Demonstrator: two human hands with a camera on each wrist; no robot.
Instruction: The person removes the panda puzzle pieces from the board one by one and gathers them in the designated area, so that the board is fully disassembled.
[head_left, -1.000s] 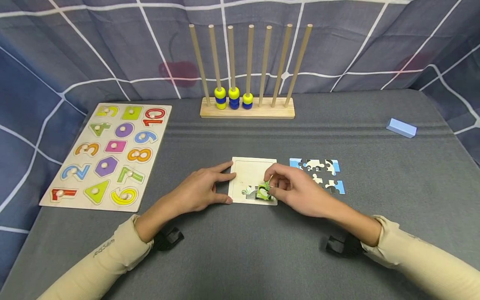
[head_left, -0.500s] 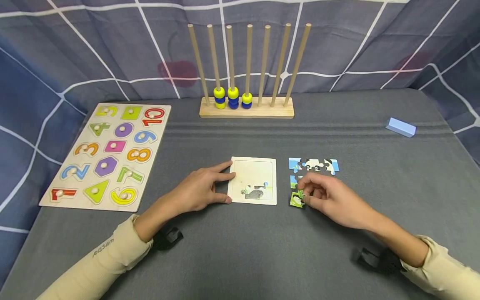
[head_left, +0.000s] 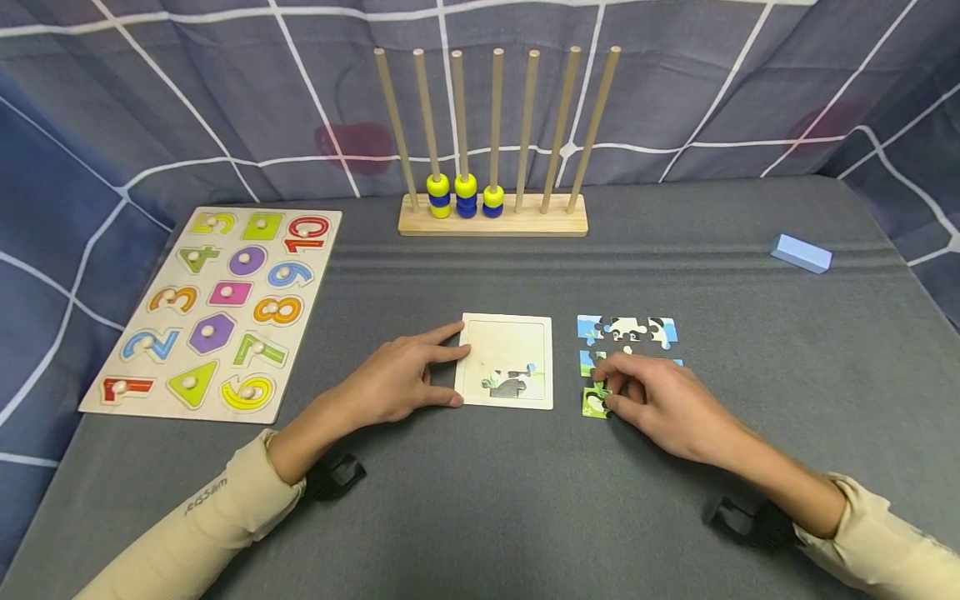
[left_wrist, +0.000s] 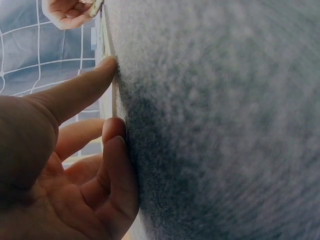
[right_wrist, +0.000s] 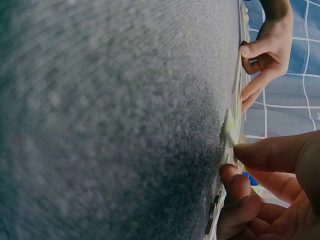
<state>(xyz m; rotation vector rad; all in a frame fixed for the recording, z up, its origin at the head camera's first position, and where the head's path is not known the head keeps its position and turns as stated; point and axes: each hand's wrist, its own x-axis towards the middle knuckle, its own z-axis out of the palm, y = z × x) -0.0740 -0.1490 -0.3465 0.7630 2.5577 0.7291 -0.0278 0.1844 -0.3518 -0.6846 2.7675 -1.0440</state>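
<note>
A square wooden puzzle tray [head_left: 502,343] lies in the middle of the table, with a grey and white picture low on its bare face. My left hand [head_left: 393,377] rests at its left edge, thumb and fingertips touching the rim. To the right of the tray my right hand [head_left: 667,404] pinches a green jigsaw piece [head_left: 592,403] at table level; in the right wrist view the piece [right_wrist: 230,122] lies close to the cloth. Several blue, black and white panda pieces [head_left: 626,328] lie just beyond, some hidden under the right hand.
On the left lies a number-and-shape peg board [head_left: 247,329]. A wooden bead rack [head_left: 525,223] with upright pegs and several yellow and blue beads stands at the back. A light blue block [head_left: 801,254] sits at the far right, before the checked curtain [head_left: 675,92].
My right hand has moved right from above the tray, carrying the green jigsaw piece, and lowered it beside the panda pieces. My left hand has stayed at the tray's edge.
</note>
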